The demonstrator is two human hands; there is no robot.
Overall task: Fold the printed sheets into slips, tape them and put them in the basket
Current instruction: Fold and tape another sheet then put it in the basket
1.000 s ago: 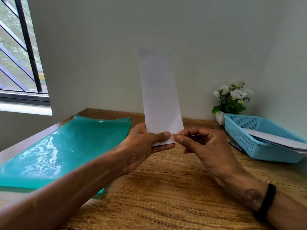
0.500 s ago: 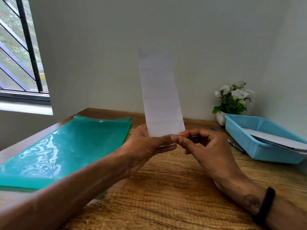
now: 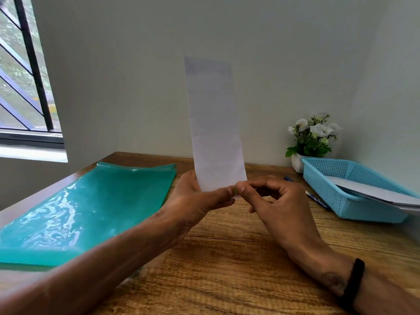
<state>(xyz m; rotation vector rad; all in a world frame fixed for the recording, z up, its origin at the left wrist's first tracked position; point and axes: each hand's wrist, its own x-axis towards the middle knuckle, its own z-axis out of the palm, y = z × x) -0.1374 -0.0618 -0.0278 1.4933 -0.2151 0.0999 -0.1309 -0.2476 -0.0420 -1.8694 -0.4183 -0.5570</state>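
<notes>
Two hands meet at the bottom edge of one folded slip (image 3: 214,123), which stands upright in the air above the wooden table (image 3: 227,258). The left hand (image 3: 200,201) grips the slip's lower left edge between thumb and fingers; the right hand (image 3: 279,201) pinches the lower right corner, thumb and forefinger closed on it right beside the left thumb. Whether a bit of tape sits under those fingertips I cannot tell — something small and pale green shows there, but too small to name.

The likely trouble is the fold springing open. The paper is thin, light and smooth, faint print showing through near its top, and it is held only at the bottom, so the tall free end could bow or fan apart if either pinch eases. Tape pressed on askew would crease the corner or stick to a fingertip instead.

The blue plastic basket (image 3: 329,178) sits at the right, well apart from the slip; its walls are a perforated lattice, and white sheets (image 3: 375,194) lie in it, overhanging the near right rim. A careless drop could send the slip sliding off those sheets.

At the left lies a glossy teal plastic folder (image 3: 79,212), its far edge curling up. A small pot of white flowers (image 3: 313,137) stands behind the basket — and a pen (image 3: 316,198) lies by its left wall.
</notes>
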